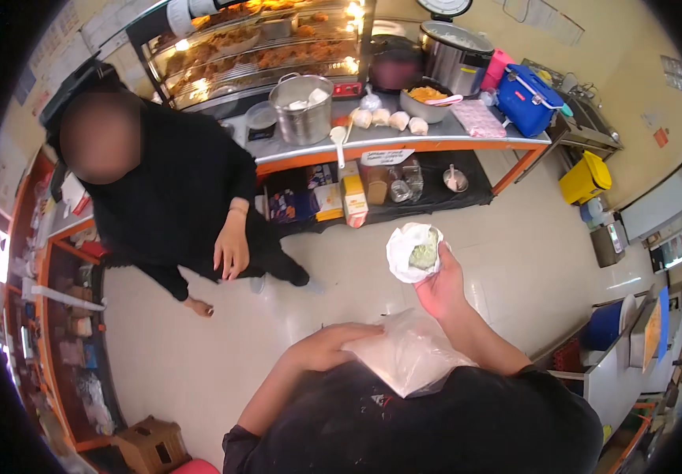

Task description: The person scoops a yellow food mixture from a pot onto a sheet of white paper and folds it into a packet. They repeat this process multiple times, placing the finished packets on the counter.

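In my right hand [444,287] is a round white wrapper [401,256], open at the top, held out over the floor. Pale green food [424,250], perhaps shredded vegetable, shows inside it. My left hand [338,345] grips a clear plastic bag [409,358] close against my black shirt. What the bag contains is hard to make out. Part of the left hand's grip is hidden by the bag.
A person in black [169,172] stands to the left. Beyond is a counter [341,146] with a steel pot [301,112], several white wrapped portions [399,121], a rice cooker [456,59], a blue cooler box [527,101] and a heated food display case [252,53].
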A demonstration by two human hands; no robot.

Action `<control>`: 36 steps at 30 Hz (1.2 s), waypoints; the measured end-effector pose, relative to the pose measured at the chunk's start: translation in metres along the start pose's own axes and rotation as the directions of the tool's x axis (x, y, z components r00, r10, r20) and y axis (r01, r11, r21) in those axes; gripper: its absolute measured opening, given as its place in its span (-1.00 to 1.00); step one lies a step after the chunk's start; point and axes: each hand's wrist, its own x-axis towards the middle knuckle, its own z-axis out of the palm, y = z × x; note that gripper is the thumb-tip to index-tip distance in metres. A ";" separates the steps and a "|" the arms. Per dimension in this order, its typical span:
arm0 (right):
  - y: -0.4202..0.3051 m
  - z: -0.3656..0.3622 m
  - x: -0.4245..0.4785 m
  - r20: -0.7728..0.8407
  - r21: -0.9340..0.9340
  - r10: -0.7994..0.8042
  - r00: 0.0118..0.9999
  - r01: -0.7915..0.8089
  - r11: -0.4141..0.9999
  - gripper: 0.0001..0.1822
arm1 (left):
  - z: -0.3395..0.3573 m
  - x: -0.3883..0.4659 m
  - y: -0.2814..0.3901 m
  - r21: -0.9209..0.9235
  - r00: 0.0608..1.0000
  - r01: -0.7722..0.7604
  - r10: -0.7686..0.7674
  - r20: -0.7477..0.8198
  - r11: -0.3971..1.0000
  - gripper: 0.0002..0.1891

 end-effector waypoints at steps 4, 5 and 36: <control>-0.026 -0.012 0.092 0.036 -0.085 -0.091 0.995 0.093 0.992 -0.53 | -0.040 0.011 0.002 0.035 1.000 0.017 -0.016 -0.025 0.999 -0.41; -0.029 -0.011 0.119 0.054 -0.101 -0.079 0.995 0.084 0.991 -0.54 | -0.047 0.012 0.005 0.031 0.998 0.030 -0.029 -0.049 0.999 -0.38; 0.082 0.033 0.826 0.149 -0.771 0.189 0.971 -0.006 0.636 -0.58 | -0.117 0.274 -0.006 -0.551 0.123 0.242 -0.589 -0.799 0.798 -0.47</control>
